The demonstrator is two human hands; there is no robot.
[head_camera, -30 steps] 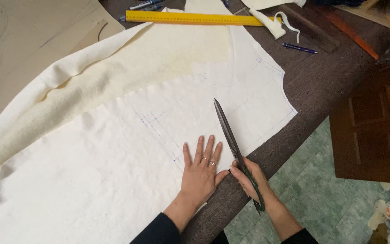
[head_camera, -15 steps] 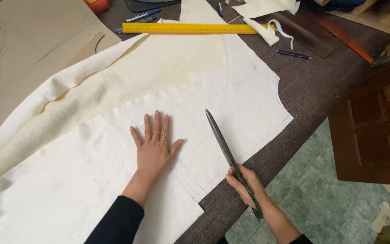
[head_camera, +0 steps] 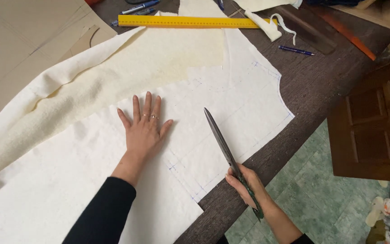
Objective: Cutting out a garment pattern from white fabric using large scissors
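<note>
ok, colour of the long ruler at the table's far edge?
Yellow. The ruler lies flat above the white fabric, clearest in the head view.

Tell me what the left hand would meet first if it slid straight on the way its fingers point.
The left hand lies flat on the white cloth. Straight ahead, it would probably first meet the folded cream fabric; the yellow ruler lies beyond.

You have no packages, labels, signs or screens in view around the yellow ruler (head_camera: 190, 21). The small pale objects on the floor, far down and to the right of it, are too blurred to tell, possibly wrappers.
</note>
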